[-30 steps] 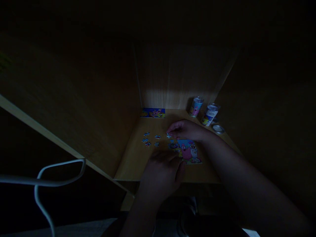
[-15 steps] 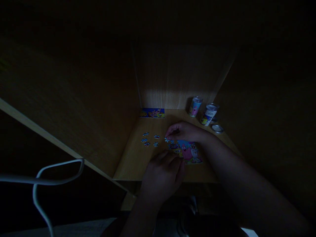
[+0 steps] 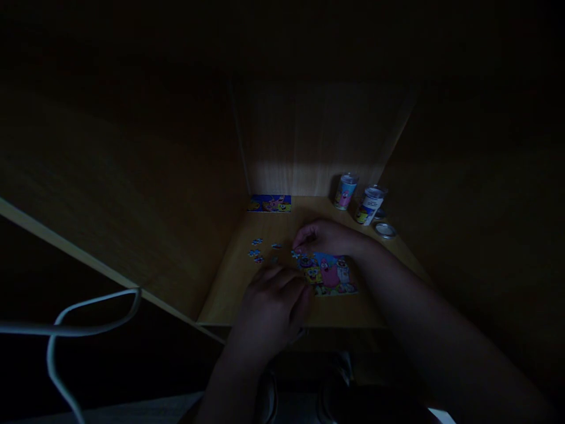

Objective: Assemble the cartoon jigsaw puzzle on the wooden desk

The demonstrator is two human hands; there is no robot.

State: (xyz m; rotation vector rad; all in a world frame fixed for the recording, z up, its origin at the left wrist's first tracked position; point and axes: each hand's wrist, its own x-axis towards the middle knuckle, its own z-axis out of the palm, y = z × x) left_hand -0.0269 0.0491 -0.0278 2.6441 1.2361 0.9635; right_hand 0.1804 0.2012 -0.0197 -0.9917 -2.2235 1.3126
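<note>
A partly joined cartoon jigsaw puzzle (image 3: 329, 275) lies on the wooden shelf, pink, yellow and blue in colour. My right hand (image 3: 324, 237) is above its upper left edge, thumb and fingers pinched on a small blue puzzle piece (image 3: 295, 254). Left of the puzzle is my left hand (image 3: 273, 297), its fingers loosely bent and apart, reaching over the shelf with no piece visible in it. Near its fingertips are several loose puzzle pieces (image 3: 255, 252), one of them partly covered by the hand. The light is very dim.
Two clear-topped cans with cartoon labels, one farther back (image 3: 346, 191) and one nearer (image 3: 370, 205), stand at the back right beside a round lid (image 3: 385, 230). A cartoon picture strip (image 3: 270, 204) lies at the back left. A white cable (image 3: 95, 330) loops outside the left panel.
My left hand has moved left, off the puzzle's lower left corner toward the loose pieces, uncovering the yellow figure. My right hand stays at the same piece. The view has shifted slightly.
</note>
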